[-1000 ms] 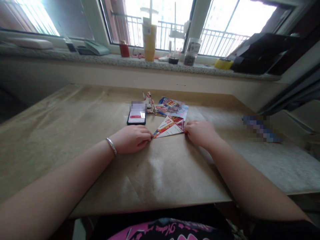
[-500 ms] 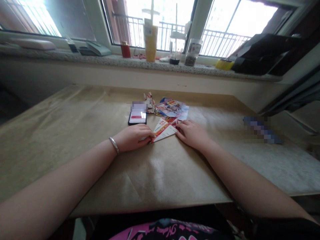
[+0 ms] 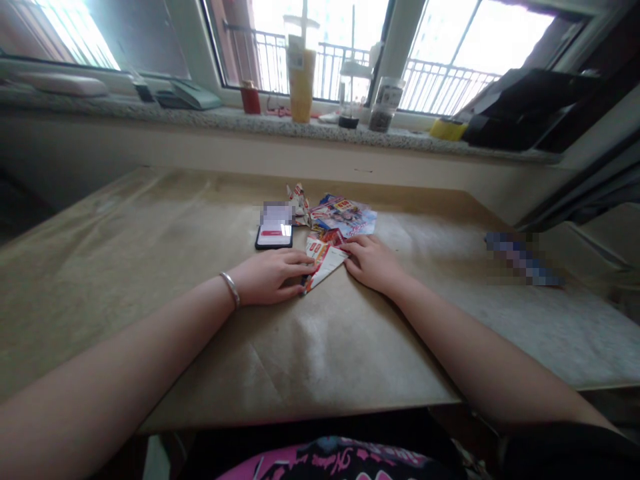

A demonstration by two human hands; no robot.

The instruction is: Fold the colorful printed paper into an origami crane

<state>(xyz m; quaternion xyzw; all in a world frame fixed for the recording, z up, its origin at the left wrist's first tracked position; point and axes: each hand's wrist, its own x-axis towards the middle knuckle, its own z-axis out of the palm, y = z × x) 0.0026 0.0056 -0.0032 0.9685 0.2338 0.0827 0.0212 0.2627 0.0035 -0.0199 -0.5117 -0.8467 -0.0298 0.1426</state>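
Note:
A folded paper point(image 3: 325, 263), printed in red, white and yellow and roughly triangular, lies on the table between my hands. My left hand point(image 3: 273, 275), with a silver bangle at the wrist, holds its left side, thumb at the lower corner and fingers on top. At the right edge, my right hand point(image 3: 373, 261) grips the paper between thumb and fingers. Just beyond is a stack of printed leaflets point(image 3: 345, 215). Beside the stack stands a crumpled or folded paper piece point(image 3: 299, 205). A phone point(image 3: 274, 237) with a lit screen lies past my left hand.
The table point(image 3: 225, 373) has a beige cover. A blurred blue item point(image 3: 523, 260) lies at its right side. On the stone windowsill point(image 3: 200, 119) stand a tall yellow drink cup point(image 3: 301, 83), other cups, a red jar point(image 3: 250, 99) and a black bag-like object point(image 3: 525, 110).
The folded paper has turned a little, its lower left corner now nearer me. My right hand has shifted slightly left, and my left fingers have spread further over the paper.

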